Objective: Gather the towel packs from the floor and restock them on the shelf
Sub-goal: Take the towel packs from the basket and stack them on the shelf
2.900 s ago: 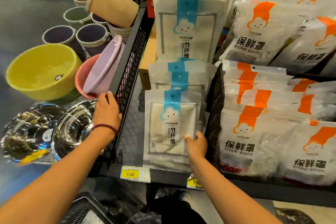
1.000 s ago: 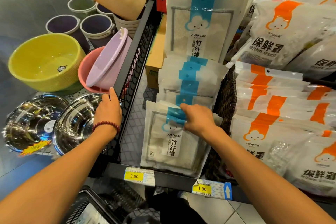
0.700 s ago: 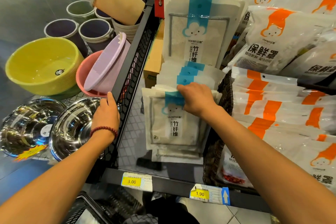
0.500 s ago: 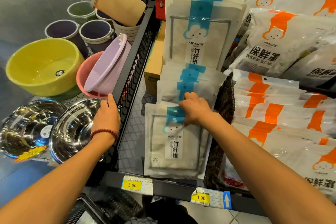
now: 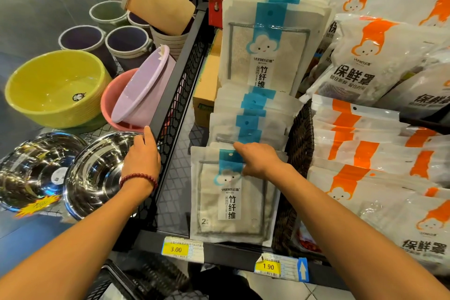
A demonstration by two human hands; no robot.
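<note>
At the near edge of the shelf (image 5: 231, 254), the front towel pack (image 5: 229, 204) stands upright, just left of a wicker basket (image 5: 302, 134). The right hand (image 5: 258, 159) has its grip closed over the pack's top edge at the blue stripe. The left hand (image 5: 142, 158) rests against the mesh side rail (image 5: 175, 95); I cannot tell how its grip stands. Farther back, more towel packs (image 5: 250, 114) stand in rows.

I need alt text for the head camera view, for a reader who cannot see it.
A person's right hand grips the top of the front towel pack on a shelf, while the left hand rests on its black wire side. Orange-labelled packs lie to the right, steel bowls to the left.
</note>
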